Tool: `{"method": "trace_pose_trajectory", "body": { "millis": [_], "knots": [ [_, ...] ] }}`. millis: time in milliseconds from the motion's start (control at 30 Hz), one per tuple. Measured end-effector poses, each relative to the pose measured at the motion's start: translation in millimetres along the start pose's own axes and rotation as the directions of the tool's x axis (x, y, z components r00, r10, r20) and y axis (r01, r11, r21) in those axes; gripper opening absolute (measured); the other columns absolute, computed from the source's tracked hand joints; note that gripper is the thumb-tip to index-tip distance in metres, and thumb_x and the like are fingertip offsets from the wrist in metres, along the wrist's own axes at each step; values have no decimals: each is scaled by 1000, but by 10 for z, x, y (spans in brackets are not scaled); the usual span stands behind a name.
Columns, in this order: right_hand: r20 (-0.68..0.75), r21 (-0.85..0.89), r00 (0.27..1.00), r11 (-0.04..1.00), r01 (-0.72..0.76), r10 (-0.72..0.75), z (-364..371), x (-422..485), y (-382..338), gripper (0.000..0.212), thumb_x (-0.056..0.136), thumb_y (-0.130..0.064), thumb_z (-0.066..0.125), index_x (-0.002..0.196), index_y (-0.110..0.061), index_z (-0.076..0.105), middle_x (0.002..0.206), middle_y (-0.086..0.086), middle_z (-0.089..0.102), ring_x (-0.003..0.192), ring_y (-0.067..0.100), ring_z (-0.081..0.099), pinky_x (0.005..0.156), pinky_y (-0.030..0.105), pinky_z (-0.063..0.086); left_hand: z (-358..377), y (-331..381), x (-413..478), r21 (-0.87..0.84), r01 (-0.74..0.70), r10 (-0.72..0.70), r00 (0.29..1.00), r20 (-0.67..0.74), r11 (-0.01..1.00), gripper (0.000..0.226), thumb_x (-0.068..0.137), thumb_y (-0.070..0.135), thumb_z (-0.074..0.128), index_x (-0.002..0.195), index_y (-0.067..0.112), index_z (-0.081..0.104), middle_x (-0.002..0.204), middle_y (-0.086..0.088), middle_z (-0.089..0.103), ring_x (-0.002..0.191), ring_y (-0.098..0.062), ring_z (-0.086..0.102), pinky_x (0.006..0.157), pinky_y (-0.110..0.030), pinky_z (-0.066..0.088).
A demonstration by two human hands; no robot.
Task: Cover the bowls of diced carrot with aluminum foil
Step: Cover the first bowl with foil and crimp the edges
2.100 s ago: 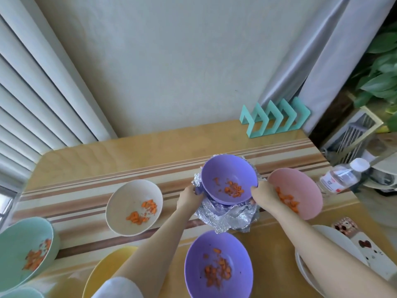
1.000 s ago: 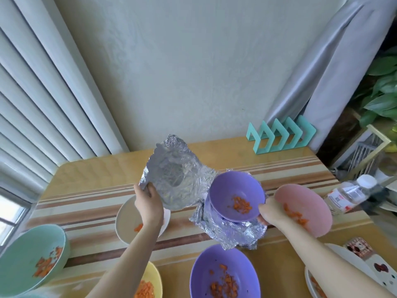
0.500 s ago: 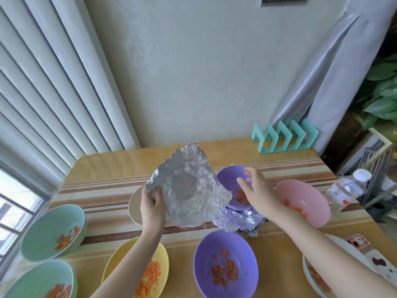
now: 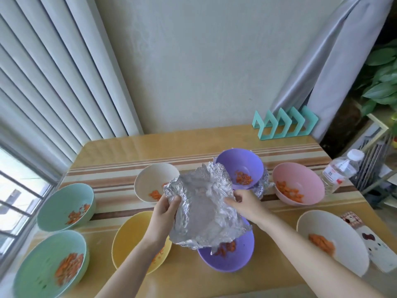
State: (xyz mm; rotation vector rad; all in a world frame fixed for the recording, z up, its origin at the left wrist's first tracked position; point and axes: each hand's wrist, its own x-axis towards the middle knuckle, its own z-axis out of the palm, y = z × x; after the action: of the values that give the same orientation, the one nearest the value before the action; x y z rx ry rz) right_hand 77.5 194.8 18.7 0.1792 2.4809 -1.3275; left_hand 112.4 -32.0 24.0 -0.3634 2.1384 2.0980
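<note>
Eight carrot bowls [image 4: 298, 183], both hands [image 4: 164, 208] gripping one foil sheet [image 4: 204, 209]

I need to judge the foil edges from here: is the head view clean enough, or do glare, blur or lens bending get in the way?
Head view: daylight from the window on the left; foil sheet shows bright wrinkle highlights yet its edges read; the near mint bowl is soft with blur; blinds bow from wide-angle distortion.

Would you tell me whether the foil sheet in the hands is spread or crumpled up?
Spread, though wrinkled: the foil sheet hangs open between left hand and right hand.
</note>
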Motion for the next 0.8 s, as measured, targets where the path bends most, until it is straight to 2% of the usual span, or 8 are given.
{"method": "trace_pose_trajectory", "body": {
  "millis": [67,167,233,333,400,500,600,800],
  "knots": [
    [-46,-10,999,1000,6,-6,-2,-123,98,43,92,-25,58,63,-16,27,60,-1,22,54,13,23,55,31,15,24,-54,-74,-14,1,-1,1000,28,1000,50,82,53,61,97,6,55,83,-14,57,76,-28,54,73,-48,46],
    [-89,-16,994,998,-59,57,16,-293,253,24,96,-25,50,76,-14,44,69,1,37,58,14,38,57,29,30,131,-177,-193,58,-14,9,997,82,998,23,86,26,65,102,12,58,74,3,65,72,-17,62,64,-27,49],
    [-133,-41,988,996,-85,79,44,-412,357,14,97,-26,48,97,-14,54,84,4,52,76,15,52,71,24,41,229,-270,-253,162,22,-30,998,48,987,24,83,13,70,103,16,58,81,10,68,72,-7,65,61,-17,49],
    [-225,-55,967,989,-134,119,97,-576,506,38,99,-27,45,120,4,49,111,21,60,106,36,56,90,43,43,339,-470,-296,311,92,-67,994,-91,946,28,79,14,72,101,18,57,93,3,66,81,-11,63,67,-24,52],
    [-240,-99,964,985,-144,117,141,-656,610,33,99,-29,43,113,-1,52,101,17,62,98,35,59,80,42,45,400,-591,-314,354,141,-85,982,-169,924,25,79,14,71,100,16,57,91,0,65,78,-13,60,64,-26,48],
    [-242,-165,962,972,-169,126,214,-683,783,24,99,-30,40,85,-12,45,76,4,53,69,24,55,58,37,38,496,-724,-342,347,188,-116,969,-218,919,24,80,14,67,100,14,54,95,-4,62,78,-12,55,64,-27,43],
    [-234,-188,960,962,-197,151,277,-641,948,29,99,-27,37,72,-19,34,77,4,49,73,26,58,54,32,30,552,-819,-337,332,270,-209,956,-207,904,32,85,21,61,114,14,50,102,1,59,91,-17,56,77,-29,43],
    [-171,-16,957,971,-239,233,310,-579,1065,26,100,-25,37,78,-12,37,73,7,45,77,28,61,47,27,23,586,-930,-362,306,300,-245,947,-206,903,38,86,21,62,122,11,52,109,-3,61,96,-20,58,78,-31,46]
  ]
}}
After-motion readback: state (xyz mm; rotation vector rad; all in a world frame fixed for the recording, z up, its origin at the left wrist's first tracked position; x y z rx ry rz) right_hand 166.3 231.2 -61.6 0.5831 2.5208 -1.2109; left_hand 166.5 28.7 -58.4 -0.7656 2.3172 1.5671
